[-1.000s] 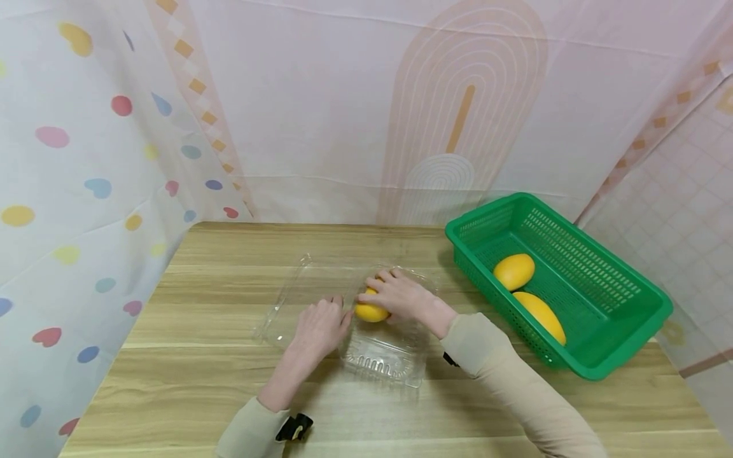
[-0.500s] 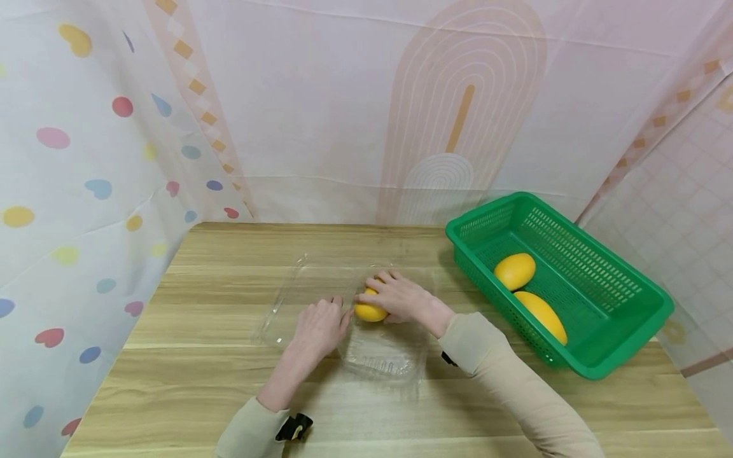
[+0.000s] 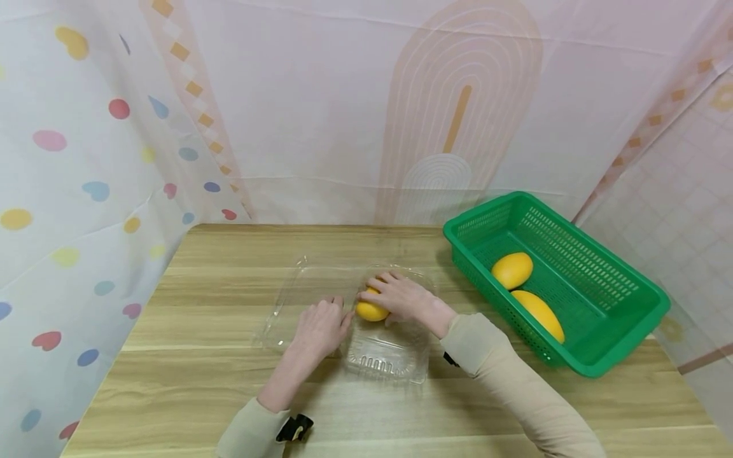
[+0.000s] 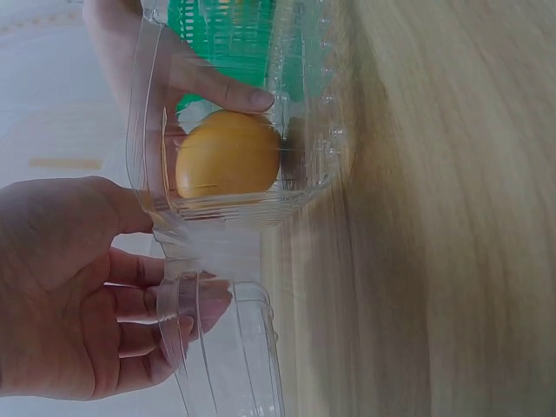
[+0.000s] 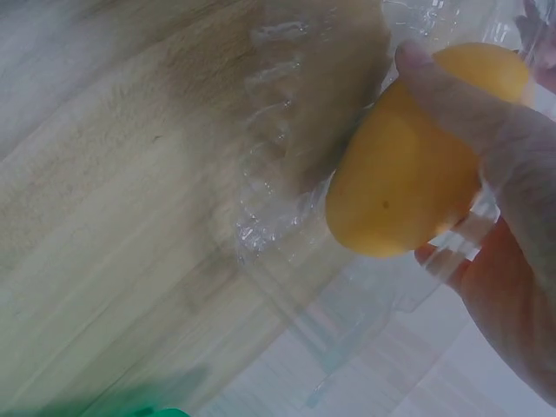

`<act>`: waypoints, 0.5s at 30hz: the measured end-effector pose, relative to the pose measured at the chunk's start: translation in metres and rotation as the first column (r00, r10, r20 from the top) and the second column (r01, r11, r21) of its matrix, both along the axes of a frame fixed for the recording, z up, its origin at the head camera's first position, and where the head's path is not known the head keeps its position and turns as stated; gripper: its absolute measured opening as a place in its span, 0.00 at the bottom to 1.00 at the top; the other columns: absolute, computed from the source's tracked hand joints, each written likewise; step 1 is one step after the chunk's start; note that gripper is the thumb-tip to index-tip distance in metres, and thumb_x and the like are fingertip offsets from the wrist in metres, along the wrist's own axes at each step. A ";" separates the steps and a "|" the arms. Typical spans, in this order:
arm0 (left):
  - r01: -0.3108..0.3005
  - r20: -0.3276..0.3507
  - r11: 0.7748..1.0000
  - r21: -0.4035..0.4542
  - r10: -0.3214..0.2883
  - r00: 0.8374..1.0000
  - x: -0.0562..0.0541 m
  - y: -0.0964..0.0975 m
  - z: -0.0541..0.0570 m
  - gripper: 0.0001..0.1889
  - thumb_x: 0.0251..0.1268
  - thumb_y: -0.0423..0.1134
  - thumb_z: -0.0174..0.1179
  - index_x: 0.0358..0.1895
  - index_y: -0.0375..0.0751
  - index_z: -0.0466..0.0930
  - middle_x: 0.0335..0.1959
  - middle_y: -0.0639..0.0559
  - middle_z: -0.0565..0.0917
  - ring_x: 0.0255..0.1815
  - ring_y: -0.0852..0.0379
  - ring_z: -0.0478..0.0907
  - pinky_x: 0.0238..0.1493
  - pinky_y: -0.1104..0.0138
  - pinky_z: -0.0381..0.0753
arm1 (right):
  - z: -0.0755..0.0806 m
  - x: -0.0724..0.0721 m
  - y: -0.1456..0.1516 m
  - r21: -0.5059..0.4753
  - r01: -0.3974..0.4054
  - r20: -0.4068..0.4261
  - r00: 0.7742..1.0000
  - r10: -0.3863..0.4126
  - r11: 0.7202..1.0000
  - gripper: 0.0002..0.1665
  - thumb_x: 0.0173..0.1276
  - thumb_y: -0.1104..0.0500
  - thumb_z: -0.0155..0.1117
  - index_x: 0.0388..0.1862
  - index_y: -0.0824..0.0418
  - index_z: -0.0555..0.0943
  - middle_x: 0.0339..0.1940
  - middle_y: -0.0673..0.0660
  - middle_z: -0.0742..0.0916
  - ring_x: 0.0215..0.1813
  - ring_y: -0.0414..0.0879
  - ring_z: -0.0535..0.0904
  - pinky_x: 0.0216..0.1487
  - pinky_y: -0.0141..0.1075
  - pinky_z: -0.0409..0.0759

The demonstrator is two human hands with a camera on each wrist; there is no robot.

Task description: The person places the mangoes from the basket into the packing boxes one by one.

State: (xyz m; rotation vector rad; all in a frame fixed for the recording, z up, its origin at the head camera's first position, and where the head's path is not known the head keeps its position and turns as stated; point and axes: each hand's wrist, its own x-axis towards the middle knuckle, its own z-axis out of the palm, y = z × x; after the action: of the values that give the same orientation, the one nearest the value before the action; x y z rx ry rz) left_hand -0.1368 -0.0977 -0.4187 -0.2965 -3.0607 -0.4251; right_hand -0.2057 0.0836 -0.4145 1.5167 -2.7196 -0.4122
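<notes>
A clear plastic clamshell container (image 3: 385, 365) lies unfolded on the wooden table, its lid (image 3: 279, 312) spread to the left. Inside the base, toward its far left side, is a yellow mango (image 3: 372, 312). My right hand (image 3: 405, 298) grips this mango from above, thumb on one side and fingers on the other, as the right wrist view shows. With my left hand (image 3: 321, 326) I pinch the container's edge where lid and base meet. In the left wrist view its fingertips (image 4: 217, 300) show through the plastic, and the mango (image 4: 228, 156) appears behind the base's wall.
A green slotted basket (image 3: 624, 356) stands to the right, set at an angle. Two more mangoes rest in it, a smaller one (image 3: 512, 271) and a longer one (image 3: 538, 315). Patterned cloth (image 3: 321, 127) hangs behind the table and along both sides.
The container's base has shifted very slightly to the right. Both hands keep the same holds, and the mango stays in nearly the same place.
</notes>
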 end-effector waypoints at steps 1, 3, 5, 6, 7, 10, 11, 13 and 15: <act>0.001 -0.001 1.000 0.000 -0.001 1.000 0.000 0.000 0.000 0.14 0.64 0.44 0.59 0.34 0.33 0.76 0.24 0.47 0.76 0.17 0.55 0.69 0.15 0.68 0.67 | 0.001 0.000 0.000 -0.004 0.002 0.004 1.000 -0.002 1.000 0.44 0.50 0.43 0.74 0.65 0.46 0.67 0.62 0.53 0.74 0.63 0.50 0.70 0.67 0.45 0.70; 0.002 0.000 1.000 -0.001 -0.002 1.000 0.000 0.000 0.000 0.14 0.65 0.44 0.59 0.34 0.33 0.76 0.24 0.47 0.76 0.17 0.55 0.69 0.15 0.68 0.68 | 0.002 0.000 0.001 -0.012 0.003 0.003 1.000 -0.003 1.000 0.45 0.50 0.43 0.74 0.66 0.47 0.66 0.62 0.53 0.74 0.63 0.50 0.70 0.68 0.46 0.70; 0.002 -0.001 1.000 0.000 -0.002 1.000 0.000 -0.001 -0.001 0.14 0.65 0.44 0.59 0.34 0.33 0.76 0.24 0.47 0.77 0.17 0.55 0.69 0.15 0.68 0.68 | 0.003 -0.001 0.002 -0.015 0.007 0.003 1.000 -0.007 1.000 0.45 0.50 0.43 0.74 0.67 0.47 0.66 0.62 0.53 0.74 0.64 0.51 0.70 0.69 0.47 0.69; 0.002 -0.003 1.000 0.000 -0.002 1.000 0.000 -0.001 -0.001 0.14 0.65 0.44 0.59 0.35 0.33 0.76 0.24 0.46 0.77 0.17 0.55 0.69 0.15 0.68 0.68 | 0.003 -0.001 0.002 -0.016 0.006 -0.001 1.000 -0.006 1.000 0.45 0.50 0.43 0.74 0.67 0.47 0.65 0.62 0.53 0.74 0.64 0.51 0.70 0.69 0.47 0.69; 0.002 -0.003 1.000 0.001 -0.002 1.000 0.000 -0.001 -0.001 0.14 0.65 0.44 0.59 0.35 0.33 0.76 0.24 0.46 0.77 0.17 0.55 0.69 0.15 0.68 0.68 | 0.004 -0.001 0.002 -0.015 0.004 -0.003 1.000 -0.004 1.000 0.45 0.51 0.43 0.74 0.67 0.47 0.65 0.62 0.53 0.74 0.64 0.51 0.70 0.69 0.47 0.69; 0.001 -0.005 1.000 0.004 -0.001 1.000 0.000 -0.001 -0.001 0.15 0.65 0.44 0.59 0.36 0.33 0.77 0.25 0.46 0.78 0.17 0.55 0.69 0.15 0.68 0.67 | 0.003 -0.002 0.003 -0.013 -0.004 -0.012 1.000 0.004 1.000 0.45 0.51 0.43 0.73 0.67 0.47 0.66 0.62 0.53 0.74 0.64 0.51 0.70 0.69 0.47 0.69; 0.001 -0.005 1.000 0.005 -0.001 1.000 0.000 -0.001 0.000 0.15 0.65 0.44 0.59 0.36 0.33 0.77 0.25 0.45 0.78 0.17 0.55 0.69 0.15 0.68 0.67 | 0.004 -0.002 0.003 -0.013 -0.006 -0.016 1.000 0.006 1.000 0.45 0.51 0.42 0.73 0.67 0.47 0.66 0.62 0.53 0.74 0.64 0.50 0.70 0.69 0.47 0.69; 0.002 -0.007 1.000 0.006 -0.002 1.000 0.000 -0.001 -0.001 0.15 0.64 0.44 0.59 0.36 0.33 0.77 0.25 0.45 0.78 0.17 0.55 0.69 0.15 0.68 0.67 | 0.004 -0.001 0.003 -0.016 -0.010 -0.017 1.000 0.009 1.000 0.45 0.51 0.42 0.73 0.67 0.47 0.66 0.62 0.53 0.74 0.64 0.51 0.70 0.69 0.47 0.68; 0.001 -0.006 1.000 0.003 0.000 1.000 0.000 -0.001 0.000 0.15 0.65 0.45 0.59 0.36 0.33 0.77 0.25 0.46 0.78 0.17 0.55 0.69 0.15 0.67 0.67 | 0.005 -0.001 0.004 -0.022 -0.010 -0.013 1.000 0.009 1.000 0.44 0.51 0.43 0.73 0.67 0.47 0.66 0.62 0.53 0.74 0.65 0.51 0.70 0.69 0.48 0.68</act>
State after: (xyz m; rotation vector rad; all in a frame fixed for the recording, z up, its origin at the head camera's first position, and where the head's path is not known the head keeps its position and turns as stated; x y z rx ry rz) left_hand -0.1372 -0.0985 -0.4190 -0.2979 -3.0543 -0.4287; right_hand -0.2068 0.0872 -0.4094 1.5157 -2.6970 -0.3883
